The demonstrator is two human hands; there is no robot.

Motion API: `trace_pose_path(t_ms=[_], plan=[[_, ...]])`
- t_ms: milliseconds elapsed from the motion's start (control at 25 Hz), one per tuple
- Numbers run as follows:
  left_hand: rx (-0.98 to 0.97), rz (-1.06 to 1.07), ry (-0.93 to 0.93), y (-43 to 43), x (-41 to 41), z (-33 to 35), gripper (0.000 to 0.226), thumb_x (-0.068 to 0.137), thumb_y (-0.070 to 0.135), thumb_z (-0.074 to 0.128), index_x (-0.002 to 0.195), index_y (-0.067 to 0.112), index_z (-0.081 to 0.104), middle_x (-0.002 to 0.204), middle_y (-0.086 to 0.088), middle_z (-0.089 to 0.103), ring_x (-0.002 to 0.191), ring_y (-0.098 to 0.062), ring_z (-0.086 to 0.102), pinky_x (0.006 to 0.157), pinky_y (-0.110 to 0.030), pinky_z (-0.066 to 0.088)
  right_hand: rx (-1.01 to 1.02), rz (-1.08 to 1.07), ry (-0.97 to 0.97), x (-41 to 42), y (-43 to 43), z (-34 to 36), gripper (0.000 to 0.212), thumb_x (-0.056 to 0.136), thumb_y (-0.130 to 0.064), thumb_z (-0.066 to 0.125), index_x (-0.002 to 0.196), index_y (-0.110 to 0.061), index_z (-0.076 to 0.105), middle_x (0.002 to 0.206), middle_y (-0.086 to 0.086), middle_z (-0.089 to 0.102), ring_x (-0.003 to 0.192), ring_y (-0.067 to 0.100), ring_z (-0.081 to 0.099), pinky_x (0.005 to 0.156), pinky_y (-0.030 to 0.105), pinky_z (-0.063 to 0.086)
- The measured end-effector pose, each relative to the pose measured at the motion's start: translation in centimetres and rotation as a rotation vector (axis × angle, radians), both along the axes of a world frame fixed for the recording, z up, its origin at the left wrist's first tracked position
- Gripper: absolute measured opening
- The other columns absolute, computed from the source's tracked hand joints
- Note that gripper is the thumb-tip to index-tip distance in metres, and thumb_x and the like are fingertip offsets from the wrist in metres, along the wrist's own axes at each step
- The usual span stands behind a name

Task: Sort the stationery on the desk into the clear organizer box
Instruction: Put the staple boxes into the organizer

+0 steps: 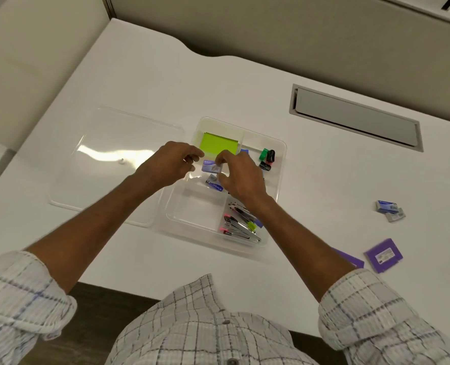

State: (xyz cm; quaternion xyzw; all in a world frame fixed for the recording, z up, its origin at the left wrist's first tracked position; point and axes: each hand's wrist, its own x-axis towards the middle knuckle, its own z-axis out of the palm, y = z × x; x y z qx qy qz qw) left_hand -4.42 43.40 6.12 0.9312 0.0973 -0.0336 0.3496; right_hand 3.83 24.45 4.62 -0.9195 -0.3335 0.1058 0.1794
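While the right hand (pixel 238 177) has its grip pinched on a staple box (pixel 211 165) over the organizer's (pixel 280 175) middle compartment and the left (pixel 170 165) hovers loosely curled, empty, lower it flat beside the box (pixel 214 183) already inside.

Head-worn camera looks steeply down, close over the white desk (pixel 324 180).

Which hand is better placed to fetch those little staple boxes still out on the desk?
Right, probably: the two staple boxes lie on the desk to the right hand's side; the left hand would cross the organizer box.
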Motion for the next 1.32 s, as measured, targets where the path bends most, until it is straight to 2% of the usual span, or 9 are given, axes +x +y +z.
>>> trace_pose_path(t_ms=[120,280,400,560,720,840,960,1120,1320], plan=[[0.015,-0.029,0.012,-0.3,0.4,-0.1,0.037,0.088,-0.001,0.069,0.123,0.008,0.068,0.114,-0.012,0.073,0.102,-0.025,0.069,0.093,-0.036,0.054,-0.018,0.029,-0.065,0.0,0.3,0.0,0.028,0.083,-0.031,0.074,0.109,-0.030,0.064,0.110,0.001,0.064,0.101,0.021,0.056,0.065,0.032,0.046],[0.077,-0.102,0.001,-1.3,1.0,-0.4,0.029,0.092,0.006,0.064,0.120,0.009,0.070,0.114,-0.009,0.074,0.100,-0.025,0.070,0.087,-0.029,0.051,-0.119,0.058,-0.115,0.1,-0.4,-0.2,0.021,0.087,-0.018,0.068,0.106,-0.024,0.073,0.136,-0.005,0.062,0.120,0.023,0.053,0.080,0.037,0.048],[0.105,-0.191,0.045,-2.5,1.8,-0.9,0.029,0.098,0.011,0.055,0.123,0.010,0.069,0.120,-0.010,0.072,0.107,-0.027,0.067,0.089,-0.030,0.048,-0.093,-0.010,-0.120,-0.1,-1.8,0.0,0.026,0.085,-0.008,0.063,0.105,-0.022,0.074,0.136,-0.004,0.062,0.123,0.023,0.052,0.083,0.039,0.049],[0.117,-0.289,0.077,-4.5,2.4,-1.0,0.031,0.101,0.013,0.050,0.127,0.010,0.067,0.126,-0.009,0.069,0.115,-0.026,0.063,0.096,-0.034,0.047,-0.011,-0.090,-0.109,-0.4,-5.3,0.1,0.024,0.093,-0.014,0.058,0.111,-0.020,0.073,0.135,-0.001,0.063,0.126,0.023,0.053,0.093,0.042,0.049],[0.087,-0.289,-0.030,-7.9,3.7,-0.1,0.032,0.102,0.027,0.050,0.130,0.021,0.064,0.132,-0.001,0.065,0.122,-0.021,0.058,0.100,-0.037,0.048,0.073,-0.231,-0.105,-0.2,-11.5,-0.5,0.025,0.097,-0.021,0.055,0.118,-0.022,0.069,0.139,-0.003,0.060,0.130,0.018,0.051,0.096,0.038,0.048],[0.057,-0.326,-0.091,-11.5,5.0,0.4,0.037,0.102,0.032,0.050,0.138,0.026,0.055,0.141,0.004,0.059,0.129,-0.017,0.055,0.103,-0.033,0.044,0.102,-0.329,-0.118,0.4,-16.6,-1.1,0.027,0.098,-0.027,0.057,0.123,-0.023,0.065,0.141,-0.005,0.058,0.133,0.014,0.049,0.100,0.034,0.049],[0.040,-0.384,-0.087,-16.2,6.8,0.5,0.044,0.102,0.035,0.050,0.145,0.027,0.048,0.149,0.005,0.051,0.130,-0.017,0.054,0.104,-0.030,0.042,0.130,-0.431,-0.154,1.4,-22.0,-1.2,0.026,0.097,-0.029,0.059,0.122,-0.023,0.064,0.138,-0.006,0.059,0.131,0.013,0.049,0.096,0.033,0.050],[0.079,-0.517,-0.070,-23.4,9.6,0.0,0.048,0.102,0.037,0.049,0.148,0.024,0.043,0.153,0.001,0.046,0.141,-0.016,0.043,0.115,-0.036,0.038,0.102,-0.571,-0.140,3.5,-29.6,-1.4,0.030,0.098,-0.031,0.058,0.126,-0.022,0.061,0.140,-0.003,0.057,0.133,0.015,0.048,0.100,0.032,0.047],[0.083,-0.615,-0.044,-32.3,13.6,-1.0,0.049,0.101,0.037,0.052,0.147,0.023,0.042,0.150,0.003,0.048,0.136,-0.016,0.048,0.112,-0.036,0.040,0.085,-0.717,-0.103,6.2,-38.3,-2.1,0.040,0.095,-0.027,0.063,0.133,-0.017,0.055,0.144,0.002,0.053,0.137,0.021,0.043,0.103,0.039,0.046]])
